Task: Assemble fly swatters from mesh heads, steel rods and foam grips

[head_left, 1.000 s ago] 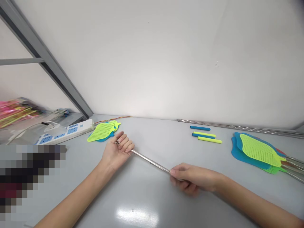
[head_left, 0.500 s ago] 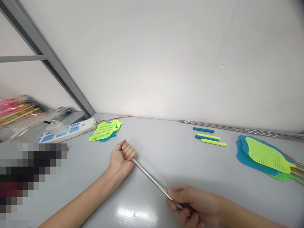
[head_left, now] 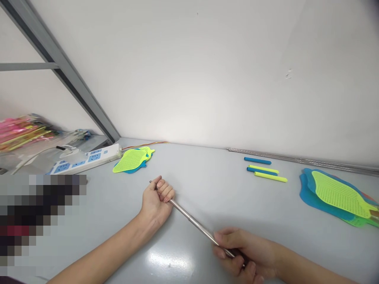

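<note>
A thin silvery metal rod (head_left: 194, 221) with a step in its thickness, like a telescopic tube, slants between my two hands above the grey table (head_left: 189, 173). My left hand (head_left: 160, 196) is closed in a fist around its upper left part, and a short tip pokes out past the thumb side. Lower right, the fingers of my right hand (head_left: 237, 252) pinch and wrap the other end. Fly swatter heads (head_left: 132, 159), lime over blue, lie beyond my left hand. Blue and lime handle tubes (head_left: 271, 176) rest in a group beyond my right hand.
At right lies a stack of fly swatters (head_left: 340, 193). Several metal rods (head_left: 296, 159) run along the wall. A white power strip (head_left: 97, 157) sits at left, near bagged colourful items (head_left: 23, 132) and a grey metal frame post (head_left: 79, 86). A pixelated patch hides the lower left.
The view has shifted slightly, so things sit a little further right. Both hands keep hold of the rod, and more of its end shows below my right fingers.
</note>
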### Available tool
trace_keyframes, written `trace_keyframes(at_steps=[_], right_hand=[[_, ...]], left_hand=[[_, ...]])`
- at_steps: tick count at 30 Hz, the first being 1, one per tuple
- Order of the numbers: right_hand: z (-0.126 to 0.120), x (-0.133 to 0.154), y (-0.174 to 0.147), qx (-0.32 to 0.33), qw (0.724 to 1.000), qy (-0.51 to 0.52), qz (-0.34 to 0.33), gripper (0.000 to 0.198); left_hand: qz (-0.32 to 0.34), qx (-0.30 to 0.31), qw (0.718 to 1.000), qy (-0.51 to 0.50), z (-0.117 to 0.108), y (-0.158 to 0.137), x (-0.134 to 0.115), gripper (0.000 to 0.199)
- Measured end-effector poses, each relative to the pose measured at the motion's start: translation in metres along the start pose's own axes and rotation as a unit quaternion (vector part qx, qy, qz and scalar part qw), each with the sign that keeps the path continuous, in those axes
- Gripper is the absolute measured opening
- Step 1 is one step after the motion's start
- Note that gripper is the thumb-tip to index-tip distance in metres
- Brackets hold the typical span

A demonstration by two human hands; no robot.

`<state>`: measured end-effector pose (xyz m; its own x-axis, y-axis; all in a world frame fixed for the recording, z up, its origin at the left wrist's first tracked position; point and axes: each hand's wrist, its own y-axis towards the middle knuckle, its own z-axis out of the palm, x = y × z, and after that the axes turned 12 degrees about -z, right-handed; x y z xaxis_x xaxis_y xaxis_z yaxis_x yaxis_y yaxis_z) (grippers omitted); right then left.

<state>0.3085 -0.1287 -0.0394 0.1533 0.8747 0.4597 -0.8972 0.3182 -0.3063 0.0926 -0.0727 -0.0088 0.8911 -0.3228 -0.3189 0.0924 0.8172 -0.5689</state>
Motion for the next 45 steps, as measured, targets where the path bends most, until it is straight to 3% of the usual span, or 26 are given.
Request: trace_keyframes(at_steps=[25, 45], right_hand=[[0.008, -0.002, 0.002, -0.025, 0.997, -0.066, -0.038, 0.03], [0.004, -0.005, 0.0, -0.008, 0.995, -0.082, -0.053, 0.029]], left_hand=[[0.016, 0.0, 1.0, -0.005, 0.001, -0.005, 0.005, 0.035], [0.014, 0.006, 1.0, -0.002, 0.0, -0.006, 0.009, 0.036]])
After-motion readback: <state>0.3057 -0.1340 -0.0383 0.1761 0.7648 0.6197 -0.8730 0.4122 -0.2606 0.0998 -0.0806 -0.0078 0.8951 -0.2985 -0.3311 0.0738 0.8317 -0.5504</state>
